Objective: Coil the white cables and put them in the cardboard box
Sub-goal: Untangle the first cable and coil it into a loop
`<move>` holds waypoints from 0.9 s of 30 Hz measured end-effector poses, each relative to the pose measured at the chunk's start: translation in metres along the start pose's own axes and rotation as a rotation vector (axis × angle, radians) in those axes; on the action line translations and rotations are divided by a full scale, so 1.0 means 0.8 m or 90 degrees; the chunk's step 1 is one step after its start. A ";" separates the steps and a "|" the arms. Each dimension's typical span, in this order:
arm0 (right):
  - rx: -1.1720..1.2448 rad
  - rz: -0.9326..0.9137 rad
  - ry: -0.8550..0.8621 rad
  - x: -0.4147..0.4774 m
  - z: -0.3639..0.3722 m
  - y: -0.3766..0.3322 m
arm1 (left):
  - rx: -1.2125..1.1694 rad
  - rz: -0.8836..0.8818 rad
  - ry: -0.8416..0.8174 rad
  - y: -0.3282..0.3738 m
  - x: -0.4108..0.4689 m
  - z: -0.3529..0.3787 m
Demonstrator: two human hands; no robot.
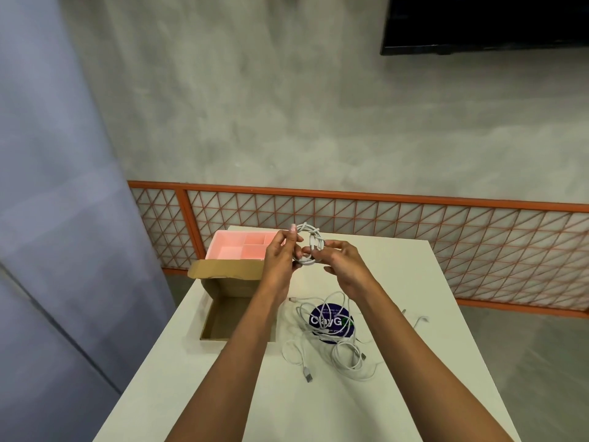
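A coiled white cable [309, 238] is held up above the far part of the table. My left hand [282, 253] grips its left side with fingers curled round the loops. My right hand [339, 261] pinches the right side, where the cable end is wound round the coil. A tangle of loose white cables [331, 342] lies on the table below my right forearm, with plug ends sticking out. The open cardboard box [220, 317] stands at the table's left edge, partly hidden by my left forearm; what shows of its inside holds no cable.
A pink divided tray [236, 247] sits behind the box at the far left corner. A round blue sticker [331, 320] lies under the loose cables. The white table [398, 362] is narrow, with drop-offs left and right. An orange lattice rail [414, 218] runs behind.
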State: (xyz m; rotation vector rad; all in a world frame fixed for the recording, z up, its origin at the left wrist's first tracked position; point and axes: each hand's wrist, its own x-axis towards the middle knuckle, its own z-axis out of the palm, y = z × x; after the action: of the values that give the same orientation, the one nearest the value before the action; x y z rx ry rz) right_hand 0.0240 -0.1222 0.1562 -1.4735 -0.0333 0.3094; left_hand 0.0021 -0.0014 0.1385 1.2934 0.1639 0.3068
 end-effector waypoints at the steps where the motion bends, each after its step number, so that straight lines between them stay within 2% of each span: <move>1: 0.000 0.001 -0.015 0.000 0.000 -0.002 | -0.008 0.001 0.003 0.000 0.001 0.000; 6: 0.025 0.037 -0.105 0.001 -0.004 0.000 | -0.071 -0.011 0.011 0.000 0.004 -0.001; 14: -0.040 0.068 -0.129 0.002 -0.009 -0.009 | -0.051 -0.005 -0.034 -0.005 0.002 -0.005; 18: -0.013 0.090 -0.169 0.005 -0.010 -0.006 | -0.031 -0.010 -0.046 -0.002 0.005 -0.008; 24: -0.153 -0.005 -0.110 0.007 -0.008 -0.004 | 0.030 0.015 -0.069 -0.008 0.000 -0.008; 27: -0.130 -0.002 -0.136 0.011 -0.010 -0.003 | 0.014 0.009 -0.065 -0.011 -0.002 -0.004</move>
State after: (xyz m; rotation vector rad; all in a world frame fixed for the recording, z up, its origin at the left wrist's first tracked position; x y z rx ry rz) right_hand 0.0348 -0.1279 0.1559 -1.6361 -0.2453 0.4708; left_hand 0.0009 -0.0007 0.1292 1.3288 0.0709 0.2506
